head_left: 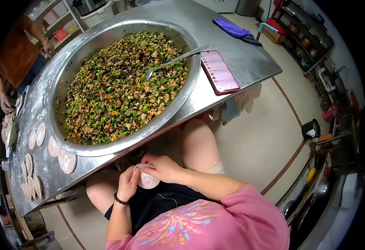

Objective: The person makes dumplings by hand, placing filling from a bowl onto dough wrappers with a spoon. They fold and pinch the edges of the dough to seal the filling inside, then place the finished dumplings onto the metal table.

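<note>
Over my lap, both hands are closed on a round dough wrapper (148,181). My left hand (127,183), with a dark beaded bracelet at the wrist, pinches its left upper edge. My right hand (164,168) grips the upper edge from the other side, fingers bent. The upper rim looks folded over; whether filling is inside cannot be seen. In front stands a wide metal basin (177,121) of chopped filling (120,87) with green, orange and brown bits. A metal spoon (172,62) rests in it, handle on the rim.
Flat dough rounds (67,161) and folded dumplings (32,186) lie on the floured metal table (91,173). Right of the basin are a phone (219,71) and a purple cloth (236,30). A co-worker (14,52) stands at the far left. Shelves (303,35) line the right wall.
</note>
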Demonstrator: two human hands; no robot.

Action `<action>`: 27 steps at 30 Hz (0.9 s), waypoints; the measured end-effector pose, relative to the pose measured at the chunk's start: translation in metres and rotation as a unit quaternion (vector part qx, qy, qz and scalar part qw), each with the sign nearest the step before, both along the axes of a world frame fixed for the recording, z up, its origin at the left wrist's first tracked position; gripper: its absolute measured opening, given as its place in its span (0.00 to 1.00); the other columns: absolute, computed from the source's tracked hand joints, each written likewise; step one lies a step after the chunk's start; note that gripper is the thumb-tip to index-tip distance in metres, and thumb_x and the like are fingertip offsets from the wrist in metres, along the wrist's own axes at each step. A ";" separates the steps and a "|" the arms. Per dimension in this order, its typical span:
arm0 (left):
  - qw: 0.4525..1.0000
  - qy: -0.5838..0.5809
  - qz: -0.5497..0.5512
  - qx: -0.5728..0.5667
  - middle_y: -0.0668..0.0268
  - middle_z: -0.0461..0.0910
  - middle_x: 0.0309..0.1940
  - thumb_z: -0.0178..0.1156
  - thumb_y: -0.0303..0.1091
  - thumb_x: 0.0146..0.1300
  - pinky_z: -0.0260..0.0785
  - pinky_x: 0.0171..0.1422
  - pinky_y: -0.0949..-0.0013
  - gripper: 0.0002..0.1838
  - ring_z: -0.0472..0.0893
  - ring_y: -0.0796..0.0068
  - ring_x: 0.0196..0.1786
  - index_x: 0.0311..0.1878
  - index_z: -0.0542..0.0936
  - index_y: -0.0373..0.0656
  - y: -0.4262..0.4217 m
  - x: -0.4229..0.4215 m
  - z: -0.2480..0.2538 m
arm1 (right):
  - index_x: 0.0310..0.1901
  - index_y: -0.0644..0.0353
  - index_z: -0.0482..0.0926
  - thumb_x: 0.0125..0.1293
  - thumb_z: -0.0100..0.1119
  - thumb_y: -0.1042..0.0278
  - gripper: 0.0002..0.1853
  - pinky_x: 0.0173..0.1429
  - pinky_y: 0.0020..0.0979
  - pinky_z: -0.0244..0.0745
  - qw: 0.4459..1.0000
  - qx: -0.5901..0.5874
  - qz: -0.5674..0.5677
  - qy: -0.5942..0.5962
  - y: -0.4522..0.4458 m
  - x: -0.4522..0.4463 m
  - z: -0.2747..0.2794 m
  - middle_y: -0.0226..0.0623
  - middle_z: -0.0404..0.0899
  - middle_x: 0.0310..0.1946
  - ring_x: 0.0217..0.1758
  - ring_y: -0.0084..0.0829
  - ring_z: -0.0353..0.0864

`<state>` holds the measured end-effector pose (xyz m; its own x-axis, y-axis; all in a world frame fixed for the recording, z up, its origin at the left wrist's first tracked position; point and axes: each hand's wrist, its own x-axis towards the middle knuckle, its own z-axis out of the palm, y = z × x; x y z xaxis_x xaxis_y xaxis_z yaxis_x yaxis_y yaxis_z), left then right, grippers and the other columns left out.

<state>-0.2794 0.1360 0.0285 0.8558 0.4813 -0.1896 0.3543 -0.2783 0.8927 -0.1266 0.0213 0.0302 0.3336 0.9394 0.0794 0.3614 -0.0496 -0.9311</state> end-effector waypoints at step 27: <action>0.991 -0.034 -0.004 -0.133 0.76 0.72 0.31 0.48 0.37 0.69 0.62 0.39 0.80 0.14 0.68 0.86 0.35 0.45 0.75 0.36 -0.009 -0.001 -0.013 | 0.35 0.53 0.77 0.61 0.52 0.59 0.09 0.36 0.41 0.73 0.997 0.057 -0.012 -0.048 -0.001 0.005 0.000 0.39 0.79 0.30 0.34 0.46 0.78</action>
<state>-0.2809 0.1265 0.0156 0.8748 0.4150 -0.2501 0.2894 -0.0335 0.9566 -0.1220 0.0205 0.0305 0.3419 0.9142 0.2177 0.4484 0.0449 -0.8927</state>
